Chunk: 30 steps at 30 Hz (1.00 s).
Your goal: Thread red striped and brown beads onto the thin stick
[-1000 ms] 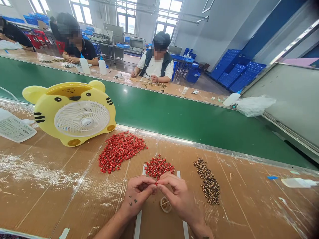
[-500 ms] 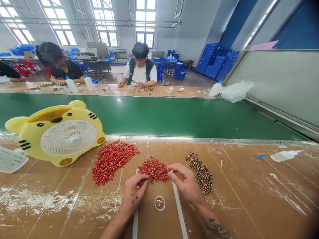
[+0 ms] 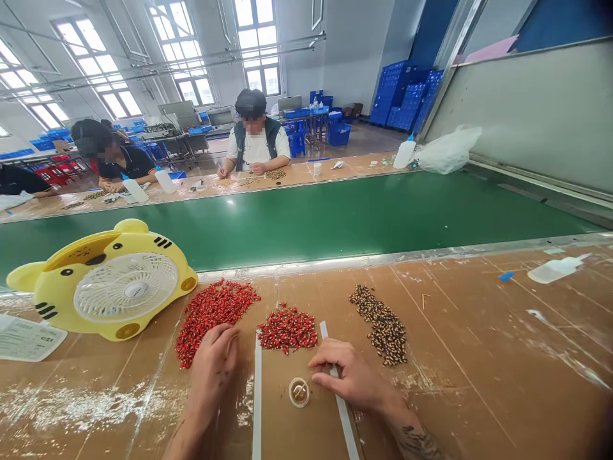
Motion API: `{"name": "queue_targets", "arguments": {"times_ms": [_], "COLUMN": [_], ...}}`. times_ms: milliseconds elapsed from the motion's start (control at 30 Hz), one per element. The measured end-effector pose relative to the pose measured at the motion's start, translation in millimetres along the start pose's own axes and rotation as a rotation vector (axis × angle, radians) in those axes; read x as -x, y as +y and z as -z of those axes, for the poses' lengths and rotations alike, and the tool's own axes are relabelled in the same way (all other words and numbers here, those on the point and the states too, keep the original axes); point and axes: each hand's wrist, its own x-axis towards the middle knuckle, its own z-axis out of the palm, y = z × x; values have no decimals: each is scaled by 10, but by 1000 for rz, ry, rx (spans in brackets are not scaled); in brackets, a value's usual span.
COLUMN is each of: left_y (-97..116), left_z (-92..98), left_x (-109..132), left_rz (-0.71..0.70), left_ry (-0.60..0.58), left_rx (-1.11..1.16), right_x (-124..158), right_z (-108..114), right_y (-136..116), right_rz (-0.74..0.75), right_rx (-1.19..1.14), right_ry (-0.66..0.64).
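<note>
A small heap of red pieces (image 3: 288,328) lies at the top of a strip of board between two white tape lines. Left of it is a larger red heap (image 3: 211,313), and my left hand (image 3: 216,354) is at its lower right edge, fingers curled together; whether they hold a piece is hidden. My right hand (image 3: 342,372) hovers over the right tape line, thumb and forefinger apart with nothing visible between them. Beside its fingertips stands a small round cup (image 3: 299,392) with a thin stick in it. A heap of black and gold pieces (image 3: 380,324) lies to the right.
A yellow fan (image 3: 110,281) stands at the left beside a label card (image 3: 29,337). A squeeze bottle (image 3: 553,270) and a blue cap (image 3: 506,276) lie at the right. Beyond the green belt (image 3: 306,223), people sit at another table.
My left hand has moved left, from the small red heap to the larger one. My right hand has drawn back from the small heap, down towards the cup. The view has tilted.
</note>
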Motion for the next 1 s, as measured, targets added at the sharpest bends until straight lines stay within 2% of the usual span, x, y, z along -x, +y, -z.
{"name": "queue_targets", "arguments": {"times_ms": [100,233,400,500,600,733,833,900,1000], "left_y": [-321,-453,-437,-394,-281,-158,-200,-251,-238], "left_z": [214,221,187,232,243,179,154,173,223], "left_x": [195,337,323,311,287,210,191,208,220], "left_rz": [122,162,150,163,271,381,340,320,441], "left_ry": [-63,-135,-140,-81,-22,-34,-46,-11,86], "left_rx": [-141,-138,-76,0,135,190,147,180,345], "right_x": [-3,-20,-13,-2,-1,-20,-35,-41,-49], "right_z": [-63,-143,-154,-143,-169,-239,-257,-253,-260], "right_y": [1,16,29,-20,-92,-141,-109,-72,-38], "right_rz": [-1,16,19,28,147,266,246,233,240], "right_rx": [-7,7,9,60,159,275,268,237,189], "right_ry": [-53,-102,-114,-142,-192,-220,-230,-219,-201]}}
